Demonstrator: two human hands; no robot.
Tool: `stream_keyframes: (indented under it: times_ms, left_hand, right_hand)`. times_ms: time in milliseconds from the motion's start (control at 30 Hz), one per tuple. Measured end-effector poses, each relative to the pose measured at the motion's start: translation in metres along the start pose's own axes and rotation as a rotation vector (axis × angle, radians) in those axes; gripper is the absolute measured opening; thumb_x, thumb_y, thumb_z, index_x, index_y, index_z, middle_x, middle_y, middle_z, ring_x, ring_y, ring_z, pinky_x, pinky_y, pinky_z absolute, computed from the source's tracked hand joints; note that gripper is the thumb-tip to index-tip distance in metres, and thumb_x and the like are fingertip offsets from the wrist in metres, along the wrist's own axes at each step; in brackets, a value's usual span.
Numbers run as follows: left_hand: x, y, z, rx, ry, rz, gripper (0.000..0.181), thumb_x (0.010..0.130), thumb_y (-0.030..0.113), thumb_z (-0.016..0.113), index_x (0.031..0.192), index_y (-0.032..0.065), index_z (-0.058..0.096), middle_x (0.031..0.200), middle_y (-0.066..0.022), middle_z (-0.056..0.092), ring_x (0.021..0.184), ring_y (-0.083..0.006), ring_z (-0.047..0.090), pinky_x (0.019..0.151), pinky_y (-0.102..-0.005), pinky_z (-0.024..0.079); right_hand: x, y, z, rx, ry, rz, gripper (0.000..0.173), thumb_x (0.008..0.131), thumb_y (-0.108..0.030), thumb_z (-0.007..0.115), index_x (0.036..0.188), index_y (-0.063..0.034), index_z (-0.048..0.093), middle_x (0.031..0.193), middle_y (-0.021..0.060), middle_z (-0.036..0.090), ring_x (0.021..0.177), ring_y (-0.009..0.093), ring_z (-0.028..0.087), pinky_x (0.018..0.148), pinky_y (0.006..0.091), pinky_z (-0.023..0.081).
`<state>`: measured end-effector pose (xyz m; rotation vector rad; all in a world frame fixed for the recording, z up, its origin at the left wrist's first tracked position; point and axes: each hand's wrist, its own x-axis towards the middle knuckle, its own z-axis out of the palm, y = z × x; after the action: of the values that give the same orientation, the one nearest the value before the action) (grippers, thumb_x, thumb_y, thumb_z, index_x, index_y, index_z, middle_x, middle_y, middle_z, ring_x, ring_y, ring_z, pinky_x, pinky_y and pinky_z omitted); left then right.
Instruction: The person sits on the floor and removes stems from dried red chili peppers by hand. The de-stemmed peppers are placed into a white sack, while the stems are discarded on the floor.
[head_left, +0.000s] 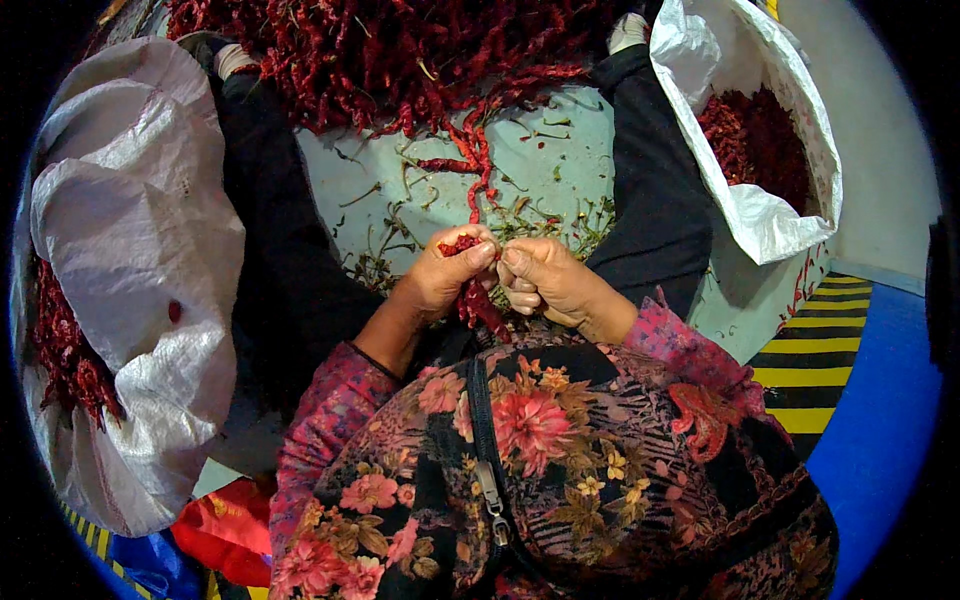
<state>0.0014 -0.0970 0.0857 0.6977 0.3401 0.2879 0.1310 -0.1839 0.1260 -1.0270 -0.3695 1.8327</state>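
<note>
Several dried red chili peppers (480, 304) are held in my left hand (454, 270), their ends sticking out above and below the fist. My right hand (551, 281) touches it from the right, thumb and forefinger pinched together at the peppers; what lies between those fingertips is hidden. Just beyond my hands, a few loose red chilies (472, 154) stretch towards a large heap of dried chilies (420, 60). Green-brown chili stems (555, 225) are scattered over the pale floor between my legs.
At the right stands an open white woven sack (780, 240) with red chilies inside. Another white woven sack (135, 225) slumps at the left, chilies showing at its side. Yellow-black floor striping (810, 345) and a blue floor area (885, 390) lie at the right.
</note>
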Motion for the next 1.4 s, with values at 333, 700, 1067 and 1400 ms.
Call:
stream_keyframes:
  times_ms: [333, 700, 1067, 1400]
  left_hand:
    - [0.011, 0.015, -0.026, -0.403, 0.371, 0.158, 0.018, 0.076, 0.019, 0.052, 0.067, 0.0079, 0.042, 0.056, 0.0019, 0.034, 0.05, -0.0098, 0.033, 0.046, -0.023, 0.03]
    - [0.015, -0.002, -0.046, -0.117, 0.621, 0.045, 0.01, 0.07, 0.011, 0.058, 0.068, 0.0046, 0.05, 0.058, 0.0001, 0.047, 0.049, -0.0103, 0.044, 0.045, -0.024, 0.037]
    - [0.067, -0.035, -0.046, 1.64, 0.628, -0.012, 0.028, 0.064, 0.026, 0.06, 0.065, -0.0001, 0.051, 0.066, -0.0175, 0.054, 0.064, -0.0341, 0.052, 0.056, -0.0388, 0.041]
    - [0.042, 0.011, -0.063, -0.001, 0.736, 0.173, 0.018, 0.071, 0.015, 0.053, 0.083, 0.0006, 0.052, 0.072, -0.0064, 0.055, 0.056, -0.0148, 0.052, 0.045, -0.0268, 0.041]
  right_hand:
    - [0.029, -0.012, -0.09, -1.988, 0.357, -0.575, 0.02, 0.071, -0.017, 0.052, 0.085, -0.0036, 0.05, 0.073, 0.014, 0.051, 0.076, 0.028, 0.05, 0.066, 0.0368, 0.04]
    - [0.076, -0.002, -0.103, -0.809, 0.468, -0.303, 0.017, 0.071, -0.014, 0.049, 0.083, -0.0035, 0.048, 0.058, 0.0082, 0.05, 0.053, 0.019, 0.05, 0.049, 0.0307, 0.04]
    - [0.033, 0.0, -0.088, -0.004, 0.398, -0.154, 0.014, 0.075, -0.006, 0.041, 0.086, 0.0009, 0.047, 0.067, 0.0036, 0.045, 0.051, 0.011, 0.043, 0.048, 0.0251, 0.039]
    - [0.142, -0.023, -0.081, -1.174, 0.533, -0.473, 0.021, 0.072, -0.018, 0.051, 0.083, -0.0007, 0.053, 0.069, 0.0124, 0.055, 0.063, 0.022, 0.053, 0.057, 0.0317, 0.042]
